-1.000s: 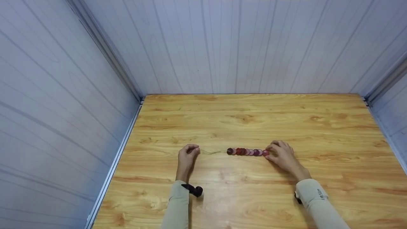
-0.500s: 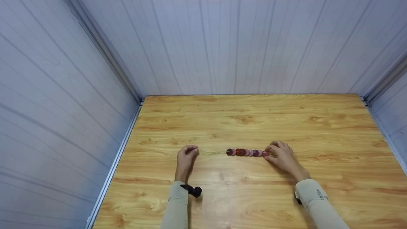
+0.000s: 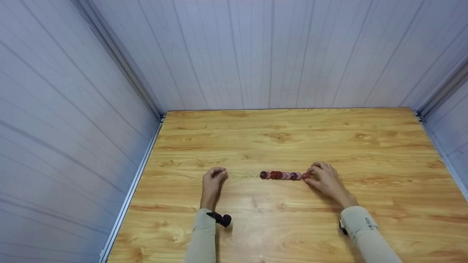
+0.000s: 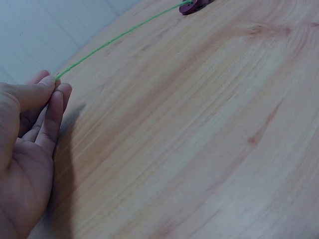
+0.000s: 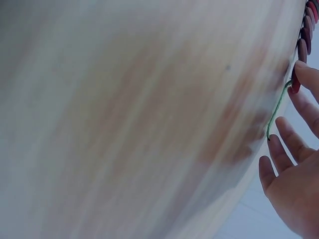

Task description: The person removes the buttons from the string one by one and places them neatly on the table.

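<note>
While the left grip (image 3: 212,182) pinches green string (image 4: 115,42), the right grip (image 3: 325,181) holds a red disc (image 3: 305,176).

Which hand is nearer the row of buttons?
Right: the right hand pinches one end of the button row; the left hand holds green string beyond the other end.

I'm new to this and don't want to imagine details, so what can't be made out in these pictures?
Left wrist view: where the green cord ends, hidden by the left hand.
Left wrist view: most of the row of discs, cut off by the top edge.
Head view: part of the red end disc, covered by the right hand.
Head view: the sleeve lettering, too small to read surely.
</note>
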A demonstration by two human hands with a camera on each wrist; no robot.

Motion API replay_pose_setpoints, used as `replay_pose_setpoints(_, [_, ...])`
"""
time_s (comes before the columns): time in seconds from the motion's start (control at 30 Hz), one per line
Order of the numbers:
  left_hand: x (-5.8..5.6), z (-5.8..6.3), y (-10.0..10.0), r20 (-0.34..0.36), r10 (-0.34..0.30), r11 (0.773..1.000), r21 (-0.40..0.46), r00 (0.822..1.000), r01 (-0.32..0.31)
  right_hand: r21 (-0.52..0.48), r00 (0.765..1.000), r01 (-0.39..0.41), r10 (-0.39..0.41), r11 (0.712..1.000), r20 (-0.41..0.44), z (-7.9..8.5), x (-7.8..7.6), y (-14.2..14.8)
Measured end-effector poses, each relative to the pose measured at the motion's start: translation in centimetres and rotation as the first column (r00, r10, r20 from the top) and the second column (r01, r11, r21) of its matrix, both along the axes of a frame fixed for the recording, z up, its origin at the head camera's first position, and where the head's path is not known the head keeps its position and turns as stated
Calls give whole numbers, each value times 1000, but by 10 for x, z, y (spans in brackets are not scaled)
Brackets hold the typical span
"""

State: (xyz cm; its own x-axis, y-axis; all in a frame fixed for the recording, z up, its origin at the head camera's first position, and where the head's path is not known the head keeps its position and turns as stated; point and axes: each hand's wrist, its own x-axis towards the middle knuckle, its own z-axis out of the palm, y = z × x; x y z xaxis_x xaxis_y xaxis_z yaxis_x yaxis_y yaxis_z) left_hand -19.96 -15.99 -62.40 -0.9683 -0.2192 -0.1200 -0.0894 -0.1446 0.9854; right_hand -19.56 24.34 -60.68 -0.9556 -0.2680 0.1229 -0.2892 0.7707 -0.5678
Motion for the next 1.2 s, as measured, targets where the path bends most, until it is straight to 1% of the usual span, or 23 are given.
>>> replay_pose_setpoints(0.03, [0, 0, 0, 0, 0, 1000, 7, 1000, 0, -2, 1000, 1, -1, 1000, 1, 0, 0, 0])
replay_pose_setpoints(0.27, [0, -1, -2, -32, -1, 1000, -15, 999, 0, 6, 1000, 5, -5, 1000, 3, 3, 1, 5])
replay_pose_setpoints(0.33, [0, 1, -2, -30, 4, 1000, -4, 1000, -4, 6, 1000, 12, -12, 1000, 7, 4, 1, 6])
replay_pose_setpoints(0.53, [2, 11, -3, -4, 9, 999, 35, 1000, -9, 7, 1000, 22, -22, 1000, 12, 4, 1, 9])
replay_pose_setpoints(0.6, [3, 16, -3, 5, 5, 999, 31, 1000, -5, 5, 1000, 23, -23, 1000, 10, 4, 1, 10])
replay_pose_setpoints(0.67, [4, 18, -4, 11, 0, 999, 36, 1000, 0, 0, 1000, 27, -27, 1000, 10, 4, 2, 12])
replay_pose_setpoints(0.77, [3, 15, -4, 10, 2, 999, 39, 1000, -2, -5, 999, 38, -37, 999, 14, 3, 2, 14])
replay_pose_setpoints(0.83, [1, 9, -4, 12, 12, 999, 45, 1000, -13, -4, 999, 41, -41, 999, 20, 3, 2, 16])
replay_pose_setpoints(0.93, [0, 5, -3, 12, 28, 999, 36, 1000, -28, -1, 999, 49, -49, 999, 22, 4, 3, 18])
replay_pose_setpoints(1.03, [0, 3, -3, 10, 34, 999, 16, 999, -34, 2, 998, 52, -52, 999, 24, 4, 3, 19])
replay_pose_setpoints(1.2, [-1, 2, -3, 23, 34, 999, 8, 999, -34, 9, 998, 56, -57, 998, 29, 4, 4, 22])
